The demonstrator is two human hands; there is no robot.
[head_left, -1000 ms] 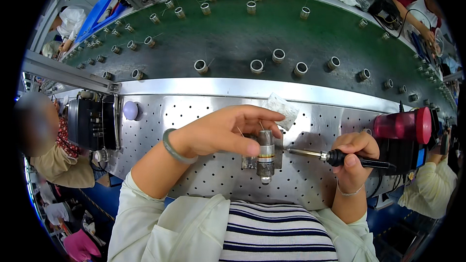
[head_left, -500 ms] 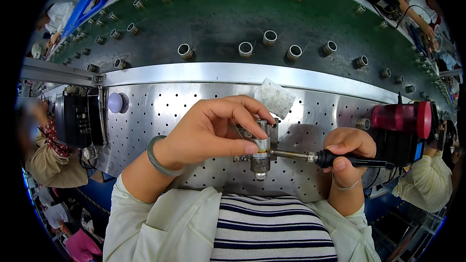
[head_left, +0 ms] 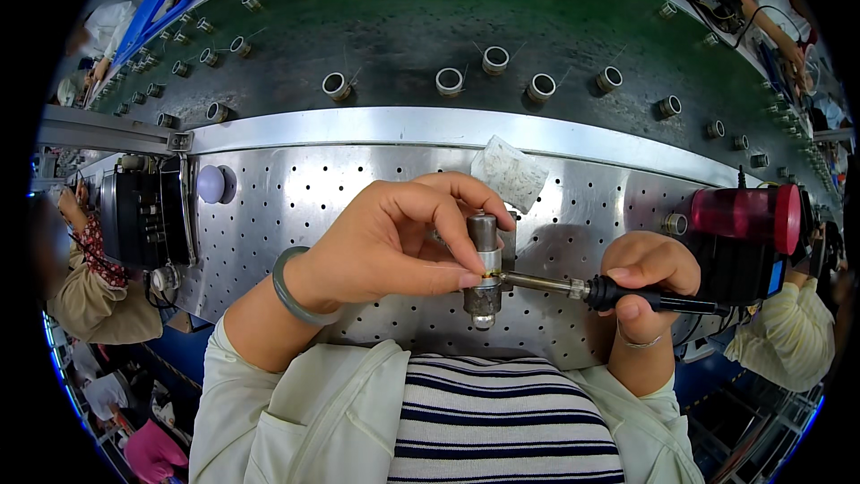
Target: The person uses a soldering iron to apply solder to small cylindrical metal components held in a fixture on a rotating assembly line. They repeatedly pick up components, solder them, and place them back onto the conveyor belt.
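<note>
My left hand [head_left: 381, 237] pinches a small silver metal ring [head_left: 493, 261] between thumb and index finger. The ring sits around a dark metal post fixture [head_left: 483, 301] with a rounded, shiny near end. In my right hand [head_left: 649, 273] is a soldering iron [head_left: 605, 292] with a black handle, pointing left. Its tip meets the ring's lower edge, near a thin yellowish band, close to my left thumb. The other fingers of my left hand curl over the far end of the fixture and hide part of it.
Beyond the perforated metal worktop [head_left: 296, 206] runs a green belt [head_left: 394, 27] carrying several similar rings with thin wires. A stained white pad [head_left: 509, 174] lies behind my hands. At right are a red-capped container [head_left: 748, 220] and a loose ring [head_left: 675, 224]; a purple knob [head_left: 211, 184] is at left.
The soldering iron's tip stays at the ring while my right hand shifts slightly right. More of the fixture's post shows beyond my left fingers. Everything on the belt appears slightly displaced.
</note>
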